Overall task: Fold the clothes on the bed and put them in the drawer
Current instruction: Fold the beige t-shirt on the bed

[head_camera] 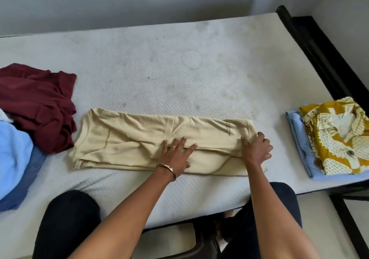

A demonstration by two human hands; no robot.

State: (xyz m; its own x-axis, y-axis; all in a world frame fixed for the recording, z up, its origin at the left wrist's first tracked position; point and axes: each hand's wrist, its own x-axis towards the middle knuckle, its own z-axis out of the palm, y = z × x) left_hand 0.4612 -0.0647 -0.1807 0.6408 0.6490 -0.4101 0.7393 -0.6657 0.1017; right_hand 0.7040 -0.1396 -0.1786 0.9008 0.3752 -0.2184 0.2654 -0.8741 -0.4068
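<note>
bed (159, 63): bare white quilted mattress with faint stains, dark frame along the right edge, grey wall behind

beige shirt (139, 137): the piece being worked, lying flat across the near-middle of the bed as a long sideways strip, sides folded in, small dark print near its right end and another line of print toward the left

maroon garment (38, 103): crumpled heap at the left of the bed, just beside the beige shirt's left end, unfolded

light blue garment (14, 155): loose at the far left edge, partly under the maroon heap, darker blue cloth below it

folded stack at the right edge of the bed, well apart from the beige shirt: yellow patterned shirt (337, 137) on top of a folded blue garment (299, 137)

left hand (175, 155): palm down on the middle of the beige shirt, fingers straight and spread, pressing the cloth flat, not grasping; bangle (167, 171) on the wrist, ring on one finger

right hand (255, 149): at the shirt's right end, fingers curled, pinching the cloth edge

person's knees in dark trousers show at the near edge of the bed
</note>
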